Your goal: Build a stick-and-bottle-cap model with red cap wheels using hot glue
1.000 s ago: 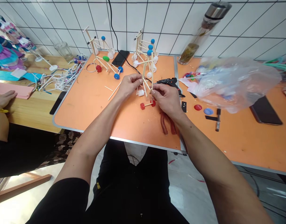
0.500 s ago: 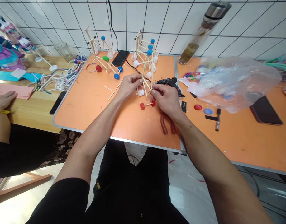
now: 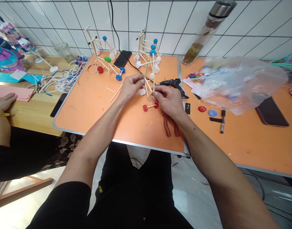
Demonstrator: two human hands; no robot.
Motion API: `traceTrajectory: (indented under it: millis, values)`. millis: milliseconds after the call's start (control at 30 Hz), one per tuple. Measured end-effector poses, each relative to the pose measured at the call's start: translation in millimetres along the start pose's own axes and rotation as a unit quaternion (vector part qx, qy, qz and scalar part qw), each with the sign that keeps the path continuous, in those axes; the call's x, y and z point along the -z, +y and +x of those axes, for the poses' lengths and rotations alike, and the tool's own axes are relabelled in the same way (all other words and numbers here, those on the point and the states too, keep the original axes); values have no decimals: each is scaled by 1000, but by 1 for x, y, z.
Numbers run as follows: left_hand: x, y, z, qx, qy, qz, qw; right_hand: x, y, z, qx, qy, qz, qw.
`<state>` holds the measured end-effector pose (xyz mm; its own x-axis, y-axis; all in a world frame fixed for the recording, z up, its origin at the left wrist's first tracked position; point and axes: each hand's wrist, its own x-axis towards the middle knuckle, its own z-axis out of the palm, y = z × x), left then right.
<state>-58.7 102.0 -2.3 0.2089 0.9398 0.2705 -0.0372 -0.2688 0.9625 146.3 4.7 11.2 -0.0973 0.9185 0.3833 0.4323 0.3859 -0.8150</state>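
Observation:
A small frame of thin wooden sticks (image 3: 149,83) stands upright between my two hands. My left hand (image 3: 132,86) pinches its left side with thumb and forefinger. On the right, my right hand (image 3: 168,97) is closed on the lower end of the same frame. Just below lie two red bottle caps (image 3: 145,108) joined by a short stick. A white cap (image 3: 142,92) is close to my left fingertips. Pliers (image 3: 167,125) with red-brown handles lie partly under my right wrist. Behind my right hand is a black glue gun (image 3: 171,83).
Two stick models with coloured caps stand at the back, one on the left (image 3: 107,59) and one in the middle (image 3: 147,47). A tall bottle (image 3: 198,43), plastic bag (image 3: 243,84) and phone (image 3: 272,112) are right. Another person's hand (image 3: 5,101) rests on pink material at left.
The stick frame has shifted very slightly left in view. Both hands keep their grip on it, and the things around them look the same.

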Motion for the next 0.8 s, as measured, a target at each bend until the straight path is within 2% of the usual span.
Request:
traceTrajectory:
  millis: [800]
  values:
    - [-3,-2,3,1,22,9,1000,-2,2,1,5,10,-10,1000]
